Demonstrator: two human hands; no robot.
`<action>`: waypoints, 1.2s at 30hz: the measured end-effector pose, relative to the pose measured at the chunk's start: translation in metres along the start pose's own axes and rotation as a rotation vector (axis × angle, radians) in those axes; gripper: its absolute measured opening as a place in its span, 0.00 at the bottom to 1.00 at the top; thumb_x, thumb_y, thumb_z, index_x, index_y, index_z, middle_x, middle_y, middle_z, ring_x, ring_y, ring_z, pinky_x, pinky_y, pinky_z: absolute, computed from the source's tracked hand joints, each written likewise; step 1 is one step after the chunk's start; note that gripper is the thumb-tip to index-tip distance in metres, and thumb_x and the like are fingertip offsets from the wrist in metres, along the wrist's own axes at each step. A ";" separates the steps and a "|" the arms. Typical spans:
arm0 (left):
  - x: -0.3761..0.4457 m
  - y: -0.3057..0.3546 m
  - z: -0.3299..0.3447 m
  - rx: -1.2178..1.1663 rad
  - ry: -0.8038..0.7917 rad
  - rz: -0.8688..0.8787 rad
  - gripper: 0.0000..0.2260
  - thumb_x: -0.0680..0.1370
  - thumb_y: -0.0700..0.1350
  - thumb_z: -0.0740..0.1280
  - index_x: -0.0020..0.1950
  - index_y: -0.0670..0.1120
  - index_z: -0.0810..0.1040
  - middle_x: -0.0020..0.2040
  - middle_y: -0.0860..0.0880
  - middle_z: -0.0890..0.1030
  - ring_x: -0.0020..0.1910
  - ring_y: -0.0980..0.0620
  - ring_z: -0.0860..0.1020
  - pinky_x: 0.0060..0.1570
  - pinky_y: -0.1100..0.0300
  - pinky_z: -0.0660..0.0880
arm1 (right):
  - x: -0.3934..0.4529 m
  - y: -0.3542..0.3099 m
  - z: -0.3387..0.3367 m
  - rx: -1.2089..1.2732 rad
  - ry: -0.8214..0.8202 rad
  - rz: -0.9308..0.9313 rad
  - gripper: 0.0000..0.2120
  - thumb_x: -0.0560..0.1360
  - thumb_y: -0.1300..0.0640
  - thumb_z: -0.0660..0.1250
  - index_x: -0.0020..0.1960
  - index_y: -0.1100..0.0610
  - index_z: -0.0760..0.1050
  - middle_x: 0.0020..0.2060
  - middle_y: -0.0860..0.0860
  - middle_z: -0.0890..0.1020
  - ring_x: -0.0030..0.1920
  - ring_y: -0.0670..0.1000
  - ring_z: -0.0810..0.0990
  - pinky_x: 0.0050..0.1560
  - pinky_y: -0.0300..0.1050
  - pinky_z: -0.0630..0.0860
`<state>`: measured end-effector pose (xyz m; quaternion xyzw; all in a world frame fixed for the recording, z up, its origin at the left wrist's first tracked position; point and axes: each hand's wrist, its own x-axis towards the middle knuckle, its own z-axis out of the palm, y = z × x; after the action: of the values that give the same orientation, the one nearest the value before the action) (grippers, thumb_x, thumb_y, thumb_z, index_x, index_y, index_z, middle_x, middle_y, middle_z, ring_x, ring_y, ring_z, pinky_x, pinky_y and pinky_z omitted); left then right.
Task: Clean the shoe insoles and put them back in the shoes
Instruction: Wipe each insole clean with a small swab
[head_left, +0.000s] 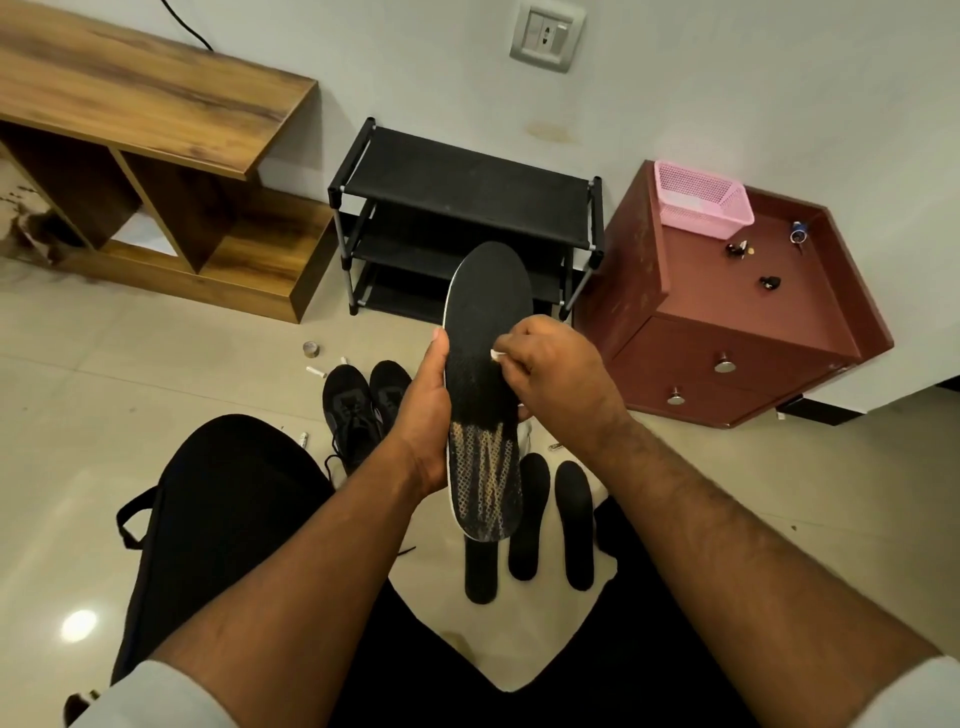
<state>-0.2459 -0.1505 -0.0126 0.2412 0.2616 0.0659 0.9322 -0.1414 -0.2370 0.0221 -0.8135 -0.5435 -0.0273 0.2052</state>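
A black insole (485, 322) with a worn, pale mesh heel is held upright in front of me. My left hand (423, 415) grips its left edge at mid-length. My right hand (556, 369) presses a small white wipe (497, 355) against the insole's surface. Three more black insoles (574, 525) lie side by side on the floor below, partly hidden by the held one. A pair of black lace-up shoes (358, 410) stands on the tiles to the left of my left hand.
An empty black shoe rack (467, 208) stands against the wall ahead. A wooden shelf unit (156, 171) is at left, a red-brown drawer cabinet (737, 322) with a pink basket (701, 200) at right. A small tin (310, 348) and white scraps lie near the shoes.
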 end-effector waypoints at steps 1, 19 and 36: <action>0.000 -0.001 0.000 -0.003 0.016 0.004 0.30 0.80 0.66 0.51 0.66 0.46 0.77 0.61 0.40 0.81 0.57 0.45 0.82 0.52 0.50 0.79 | -0.001 -0.002 0.000 0.004 0.005 -0.010 0.06 0.75 0.62 0.66 0.47 0.61 0.81 0.43 0.54 0.80 0.45 0.52 0.77 0.44 0.44 0.76; -0.002 0.006 -0.004 -0.124 -0.093 0.058 0.40 0.75 0.72 0.54 0.60 0.37 0.80 0.47 0.39 0.79 0.43 0.46 0.81 0.46 0.54 0.82 | -0.042 -0.059 0.014 0.434 0.070 0.194 0.06 0.74 0.59 0.70 0.50 0.57 0.83 0.43 0.48 0.81 0.43 0.42 0.78 0.48 0.33 0.76; -0.001 0.009 -0.007 -0.157 -0.019 0.027 0.35 0.75 0.71 0.56 0.53 0.40 0.84 0.43 0.42 0.80 0.40 0.48 0.79 0.41 0.57 0.80 | -0.039 -0.050 0.010 0.351 -0.066 0.046 0.05 0.70 0.64 0.72 0.46 0.60 0.83 0.44 0.52 0.83 0.45 0.46 0.80 0.51 0.27 0.70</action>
<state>-0.2505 -0.1401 -0.0130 0.1713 0.2434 0.0963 0.9498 -0.2043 -0.2514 0.0173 -0.7779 -0.5276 0.0995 0.3266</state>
